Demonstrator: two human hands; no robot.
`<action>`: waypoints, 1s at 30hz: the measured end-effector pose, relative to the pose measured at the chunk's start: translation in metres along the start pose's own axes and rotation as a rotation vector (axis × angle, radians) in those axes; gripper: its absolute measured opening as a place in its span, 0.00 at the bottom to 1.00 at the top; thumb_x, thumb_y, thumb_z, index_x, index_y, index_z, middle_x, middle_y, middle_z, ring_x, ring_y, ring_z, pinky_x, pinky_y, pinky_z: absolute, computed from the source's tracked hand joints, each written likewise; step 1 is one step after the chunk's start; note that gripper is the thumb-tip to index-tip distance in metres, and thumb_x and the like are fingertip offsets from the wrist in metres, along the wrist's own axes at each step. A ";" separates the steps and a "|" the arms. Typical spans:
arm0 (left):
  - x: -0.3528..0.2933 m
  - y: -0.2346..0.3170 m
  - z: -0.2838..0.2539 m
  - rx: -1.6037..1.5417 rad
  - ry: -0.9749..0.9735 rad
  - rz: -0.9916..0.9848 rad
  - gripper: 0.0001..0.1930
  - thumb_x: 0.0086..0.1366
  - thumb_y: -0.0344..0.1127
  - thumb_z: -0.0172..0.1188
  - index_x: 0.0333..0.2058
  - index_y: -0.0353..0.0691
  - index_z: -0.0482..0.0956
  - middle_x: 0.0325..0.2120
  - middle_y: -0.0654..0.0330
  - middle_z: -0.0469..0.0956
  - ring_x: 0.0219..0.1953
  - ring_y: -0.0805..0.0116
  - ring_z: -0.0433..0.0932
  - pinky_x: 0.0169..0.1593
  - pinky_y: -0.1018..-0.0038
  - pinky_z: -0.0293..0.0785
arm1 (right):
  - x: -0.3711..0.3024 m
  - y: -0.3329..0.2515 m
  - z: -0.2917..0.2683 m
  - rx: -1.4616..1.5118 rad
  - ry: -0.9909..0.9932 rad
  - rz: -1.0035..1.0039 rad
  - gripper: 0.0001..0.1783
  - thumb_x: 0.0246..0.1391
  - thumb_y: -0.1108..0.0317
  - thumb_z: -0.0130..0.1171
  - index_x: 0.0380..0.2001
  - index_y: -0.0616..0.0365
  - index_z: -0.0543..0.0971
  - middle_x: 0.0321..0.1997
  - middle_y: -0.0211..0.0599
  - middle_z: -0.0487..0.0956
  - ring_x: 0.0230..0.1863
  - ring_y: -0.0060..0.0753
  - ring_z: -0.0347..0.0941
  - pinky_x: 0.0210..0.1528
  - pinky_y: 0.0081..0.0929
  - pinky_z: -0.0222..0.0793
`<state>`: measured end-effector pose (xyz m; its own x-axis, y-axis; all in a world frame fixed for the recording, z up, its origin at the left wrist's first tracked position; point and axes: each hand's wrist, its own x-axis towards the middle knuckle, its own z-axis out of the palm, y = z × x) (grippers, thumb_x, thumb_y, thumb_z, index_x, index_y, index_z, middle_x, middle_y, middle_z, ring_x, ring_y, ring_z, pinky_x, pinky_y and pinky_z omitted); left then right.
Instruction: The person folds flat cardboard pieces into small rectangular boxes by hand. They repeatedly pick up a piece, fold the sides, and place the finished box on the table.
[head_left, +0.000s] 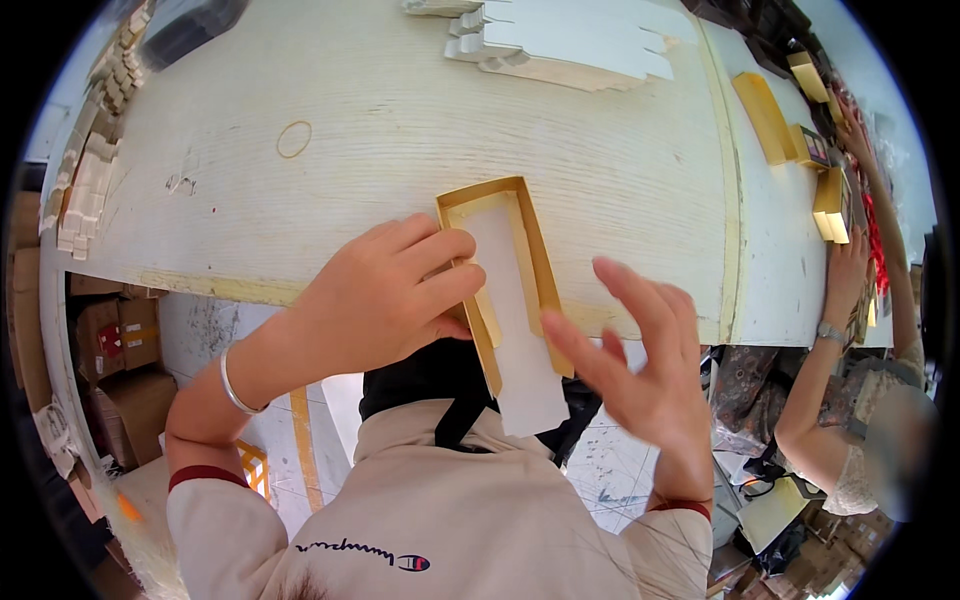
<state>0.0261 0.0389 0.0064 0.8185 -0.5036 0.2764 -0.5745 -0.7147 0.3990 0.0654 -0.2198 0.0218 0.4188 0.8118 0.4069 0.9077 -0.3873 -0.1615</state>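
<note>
A long, narrow gold cardboard box [540, 258] with a white inside lies tilted over the front edge of the table. Its near end is unfolded, and a white flap [530, 405] sticks out past the side walls toward me. My left hand [385, 285] grips the left wall, fingers over the rim and thumb low on the outside. Just right of the box, my right hand [640, 365] has its fingers spread and holds nothing. One of its fingertips is close to the right wall; whether it touches I cannot tell.
Flat white cardboard blanks [590, 45] are stacked at the far side. A rubber band [309, 136] lies on the tabletop. More white pieces [90, 190] line the left edge. At right, gold boxes [765, 118] stand near a co-worker's hand [848, 268]. Brown cartons [140, 410] sit below left.
</note>
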 end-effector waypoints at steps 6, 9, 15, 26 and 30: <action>0.001 0.014 -0.011 0.074 -0.155 0.094 0.21 0.43 0.35 0.69 0.40 0.44 0.78 0.44 0.60 0.74 0.35 0.63 0.74 0.36 0.69 0.73 | 0.000 0.009 0.018 0.210 -0.140 -0.024 0.29 0.31 0.76 0.65 0.45 0.51 0.82 0.60 0.48 0.69 0.43 0.42 0.73 0.42 0.33 0.71; -0.015 0.020 0.000 -0.001 -0.125 0.164 0.18 0.43 0.33 0.67 0.37 0.45 0.78 0.42 0.62 0.74 0.33 0.65 0.73 0.34 0.71 0.72 | -0.007 0.007 0.019 0.263 -0.142 -0.098 0.26 0.30 0.73 0.66 0.42 0.55 0.82 0.57 0.46 0.72 0.41 0.40 0.73 0.41 0.32 0.70; -0.020 0.003 0.017 -0.215 -0.072 0.148 0.14 0.38 0.29 0.67 0.26 0.46 0.75 0.38 0.65 0.74 0.29 0.63 0.69 0.30 0.72 0.69 | -0.003 0.009 0.019 0.450 -0.193 -0.131 0.17 0.30 0.72 0.68 0.30 0.59 0.79 0.49 0.40 0.75 0.37 0.37 0.70 0.34 0.28 0.66; -0.006 0.005 0.022 -0.215 0.093 -0.018 0.12 0.41 0.29 0.69 0.23 0.43 0.73 0.31 0.63 0.74 0.26 0.62 0.68 0.27 0.70 0.65 | 0.011 0.011 0.041 0.618 -0.086 0.025 0.11 0.40 0.75 0.65 0.23 0.59 0.71 0.35 0.37 0.69 0.33 0.40 0.67 0.34 0.33 0.65; 0.007 0.008 0.024 -0.254 0.035 -0.052 0.09 0.47 0.26 0.68 0.25 0.40 0.75 0.26 0.62 0.72 0.26 0.63 0.70 0.27 0.72 0.66 | 0.022 0.018 0.036 0.639 -0.190 0.097 0.12 0.43 0.75 0.65 0.24 0.62 0.70 0.34 0.39 0.68 0.36 0.41 0.69 0.36 0.34 0.67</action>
<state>0.0272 0.0180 -0.0092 0.8493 -0.4488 0.2778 -0.5155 -0.5921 0.6194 0.0921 -0.1930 -0.0040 0.4438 0.8716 0.2081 0.6782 -0.1750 -0.7137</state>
